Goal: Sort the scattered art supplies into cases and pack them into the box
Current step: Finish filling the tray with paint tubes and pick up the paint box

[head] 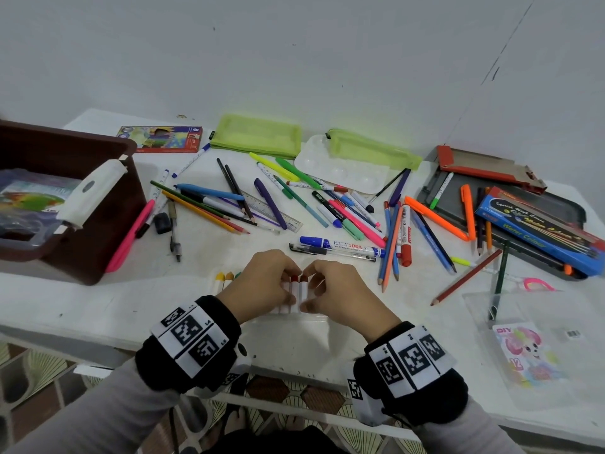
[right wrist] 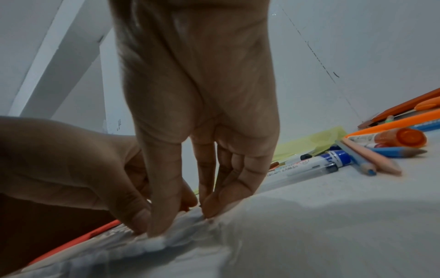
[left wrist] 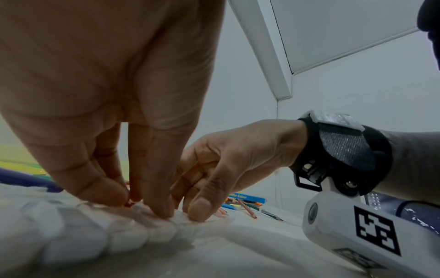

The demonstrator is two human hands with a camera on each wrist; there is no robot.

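Both hands work at the front edge of the white table, on a row of short white-barrelled markers with coloured caps that lie in a clear plastic tray. The left hand pinches the white barrels with curled fingers, and the right hand pinches the red-capped marker beside it; the fingertips press down on the barrels.

I think the step is to seat this marker in its slot. To do it well, keep the barrel parallel to its neighbours, hold the row steady with the left hand, and push evenly until it sits flat.

Many loose pens and pencils are spread behind, with two green mesh pouches, and the dark brown plastic box stands at the left, so most sorting is not yet done
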